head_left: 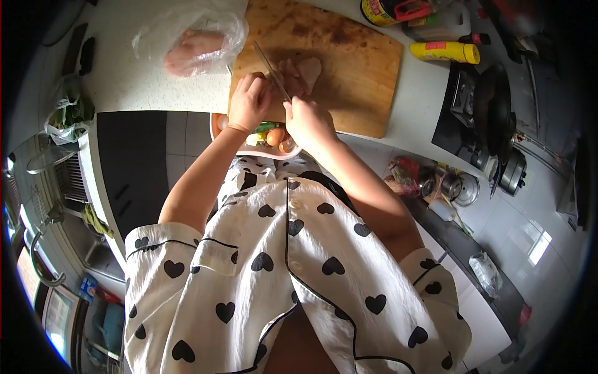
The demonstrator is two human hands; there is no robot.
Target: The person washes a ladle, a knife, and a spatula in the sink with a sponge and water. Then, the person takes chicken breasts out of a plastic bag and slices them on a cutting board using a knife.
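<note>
A wooden cutting board [355, 75] lies on the pale counter, with pieces of raw meat [305, 73] near its left part. My right hand [309, 121] is closed around the handle of a knife [271, 70], whose blade points up and to the left, beside the meat. My left hand [250, 100] is at the board's left edge, left of the blade, its fingers curled; what they hold, if anything, is hidden. Left of the board, more raw meat [198, 51] rests in a clear plastic bag [233, 28].
Below the board's near edge is a tray [254, 149] with eggs and vegetables. Yellow bottle [444, 52] and other containers stand at the back right. Farther right are a stove [458, 103] and a dark wok [495, 106]. A sink [99, 252] is at the left.
</note>
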